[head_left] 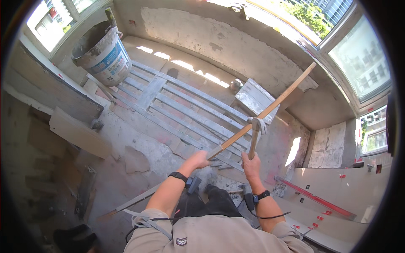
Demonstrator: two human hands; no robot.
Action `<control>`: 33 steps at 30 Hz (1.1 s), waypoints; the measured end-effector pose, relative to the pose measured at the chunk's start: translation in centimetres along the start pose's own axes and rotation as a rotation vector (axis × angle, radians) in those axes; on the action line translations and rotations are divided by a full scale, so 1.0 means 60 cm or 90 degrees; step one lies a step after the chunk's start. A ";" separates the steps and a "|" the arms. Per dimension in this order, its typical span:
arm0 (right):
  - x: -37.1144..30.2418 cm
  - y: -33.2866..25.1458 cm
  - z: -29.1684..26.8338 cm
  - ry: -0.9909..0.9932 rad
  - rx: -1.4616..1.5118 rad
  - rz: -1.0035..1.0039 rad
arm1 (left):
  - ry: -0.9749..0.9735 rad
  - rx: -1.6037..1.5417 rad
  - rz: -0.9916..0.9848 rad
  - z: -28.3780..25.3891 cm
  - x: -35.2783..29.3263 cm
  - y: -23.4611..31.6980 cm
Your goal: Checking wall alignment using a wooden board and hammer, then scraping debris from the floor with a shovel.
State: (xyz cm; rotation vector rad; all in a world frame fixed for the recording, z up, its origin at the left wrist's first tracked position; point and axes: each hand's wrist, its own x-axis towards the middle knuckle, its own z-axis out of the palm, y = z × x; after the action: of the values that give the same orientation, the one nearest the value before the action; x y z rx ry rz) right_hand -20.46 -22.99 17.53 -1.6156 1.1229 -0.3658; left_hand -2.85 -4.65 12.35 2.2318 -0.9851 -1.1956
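Our left grip is closed round the lower end of a stick, hiding that end; the stick slants away to the right, passing ahead of our right grip. The right grip is wrapped round the handle of a hammer, whose head overlaps the stick, and we cannot tell whether they touch. Beyond both grips lies a slatted platform, with a bucket at its far left, partly dark inside, and a box ahead of the right grip. Left of the left grip, the dusty floor turns dim and blurred; a rough wall and a cut-off window stand beyond
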 end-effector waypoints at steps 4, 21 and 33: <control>0.060 0.037 0.022 0.062 -0.040 -0.060 | 0.047 -0.015 0.041 0.040 0.037 0.038; 0.117 -0.016 -0.005 0.182 0.245 -0.031 | 0.222 -0.292 -0.023 -0.206 -0.166 -0.052; 0.176 0.000 -0.132 0.233 0.288 0.045 | 0.298 0.024 -0.286 -0.070 -0.412 -0.115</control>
State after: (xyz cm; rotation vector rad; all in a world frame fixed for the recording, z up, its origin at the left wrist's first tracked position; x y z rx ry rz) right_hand -20.78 -36.21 17.30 -1.1317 1.2554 -0.8299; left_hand -5.99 18.58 23.56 2.6737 -0.3353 -0.7461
